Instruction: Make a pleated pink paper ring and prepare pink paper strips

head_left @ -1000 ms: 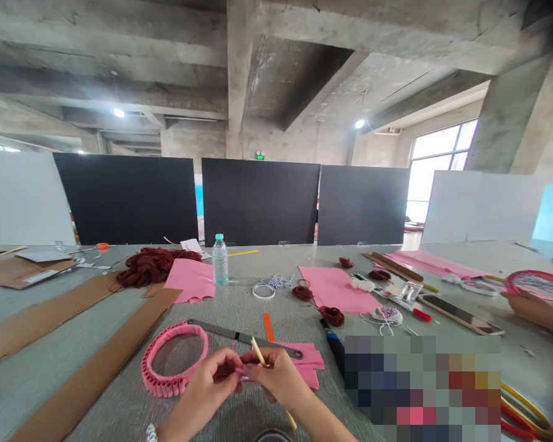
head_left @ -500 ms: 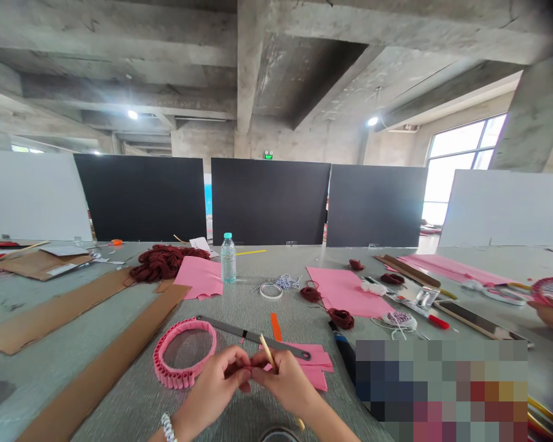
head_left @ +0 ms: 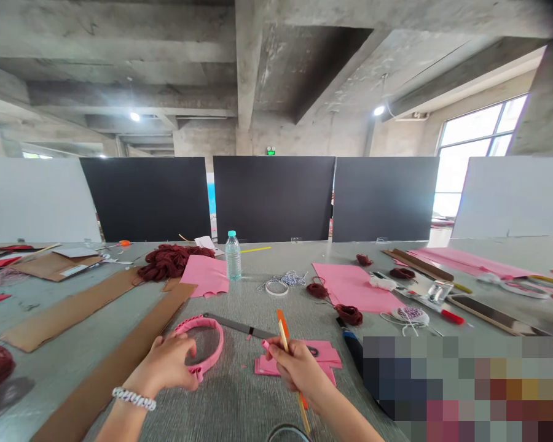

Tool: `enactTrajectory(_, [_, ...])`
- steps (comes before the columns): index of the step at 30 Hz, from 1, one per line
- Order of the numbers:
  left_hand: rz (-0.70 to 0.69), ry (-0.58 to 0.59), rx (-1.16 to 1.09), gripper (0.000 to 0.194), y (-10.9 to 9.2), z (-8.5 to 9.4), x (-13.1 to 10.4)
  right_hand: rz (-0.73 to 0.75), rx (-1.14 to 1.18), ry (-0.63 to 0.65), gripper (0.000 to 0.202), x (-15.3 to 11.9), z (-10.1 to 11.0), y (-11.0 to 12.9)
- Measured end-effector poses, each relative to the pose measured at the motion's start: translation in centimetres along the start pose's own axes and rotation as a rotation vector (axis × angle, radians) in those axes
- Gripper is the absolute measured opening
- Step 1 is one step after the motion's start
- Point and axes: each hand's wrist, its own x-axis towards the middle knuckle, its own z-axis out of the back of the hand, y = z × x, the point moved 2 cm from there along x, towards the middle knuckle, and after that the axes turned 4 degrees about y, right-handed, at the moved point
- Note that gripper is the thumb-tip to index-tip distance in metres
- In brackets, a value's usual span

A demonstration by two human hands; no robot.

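A pink pleated ring (head_left: 215, 351) lies on the grey table at front left. My left hand (head_left: 168, 362), with a white coiled band on its wrist, is curved around the ring's left side and hides most of its pleats. My right hand (head_left: 292, 362) is closed on a thin wooden stick (head_left: 284, 336), which points up between its fingers. A small pink rolled piece (head_left: 266, 346) is pinched at its fingertips. Beneath this hand lie pink strips (head_left: 262, 366) and a grey metal ruler (head_left: 233, 325), with an orange strip (head_left: 280, 315) just behind.
Brown cardboard strips (head_left: 120, 353) run along the left. Dark red yarn (head_left: 168, 263), pink sheets (head_left: 207, 276) and a water bottle (head_left: 233, 258) stand farther back. A white ring (head_left: 276, 288) and yarn bundles (head_left: 349, 314) lie right of centre. Black panels (head_left: 274, 199) line the far edge.
My hands have come apart. The left has moved left onto the pink pleated ring. The right has shifted slightly right, still holding the stick, with a pink roll now visible at its fingertips.
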Motion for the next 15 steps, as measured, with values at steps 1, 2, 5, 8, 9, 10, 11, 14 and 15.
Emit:
enactTrajectory(1, [-0.012,0.014,0.003,0.014,-0.1,-0.6,0.1,-0.011,0.03,0.025,0.032,-0.1,0.0,0.1])
enactTrajectory(2, [-0.028,0.025,-0.004,0.009,-0.3,-1.0,0.2,-0.018,0.057,0.049,0.032,-0.1,-0.1,0.2])
enactTrajectory(5, [-0.073,0.03,-0.051,0.005,-1.8,-1.3,0.6,-0.031,0.144,0.114,0.032,-0.5,-0.2,0.9])
enactTrajectory(8, [-0.134,0.008,-0.209,0.007,-4.2,-0.7,0.5,-0.042,0.275,0.183,0.028,-1.0,-0.4,1.6])
enactTrajectory(9, [-0.169,0.003,-0.373,0.008,-5.1,-0.5,0.4,-0.043,0.329,0.206,0.026,-1.1,-0.4,1.8])
enactTrajectory(10, [-0.218,0.02,-0.546,0.009,-6.0,-0.5,0.1,-0.041,0.381,0.226,0.025,-1.2,-0.5,2.0])
enactTrajectory(11, [-0.244,-0.015,-0.672,0.011,-6.8,-0.5,-0.1,-0.037,0.426,0.24,0.024,-1.3,-0.5,2.1])
enactTrajectory(14, [-0.289,-0.101,-0.774,0.018,-8.4,-1.2,-0.8,-0.03,0.495,0.256,0.024,-1.3,-0.5,2.1])
enactTrajectory(15, [-0.291,-0.116,-0.764,0.018,-8.7,-1.6,-0.9,-0.028,0.502,0.255,0.023,-1.3,-0.5,1.9])
